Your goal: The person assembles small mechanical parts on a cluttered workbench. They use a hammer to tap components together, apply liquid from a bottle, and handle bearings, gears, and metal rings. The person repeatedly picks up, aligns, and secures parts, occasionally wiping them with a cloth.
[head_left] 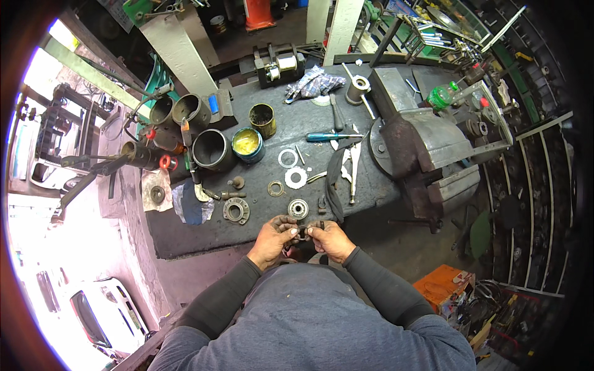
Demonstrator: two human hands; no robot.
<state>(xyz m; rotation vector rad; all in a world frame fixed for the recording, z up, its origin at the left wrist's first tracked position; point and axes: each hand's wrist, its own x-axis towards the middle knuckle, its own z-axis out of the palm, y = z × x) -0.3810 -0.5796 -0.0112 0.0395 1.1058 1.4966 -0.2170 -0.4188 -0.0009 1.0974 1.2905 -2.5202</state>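
Note:
Both my hands meet at the workbench's near edge. Between the thumbs and fingers of my left hand and my right hand is a small dark ring-shaped metal part; its exact kind is too small to tell. Just beyond them a round ball bearing lies flat on the bench. To its left sits a metal flange with a central hole. Farther back are a brass-coloured ring, a white notched washer and a thin pale ring. A dark cloth strip lies to the right beside locking pliers.
A large bench vise fills the bench's right end. On the left stand a tin of yellow grease, an open can and a dark metal cylinder. Farther back are a blue-handled screwdriver and a checked rag.

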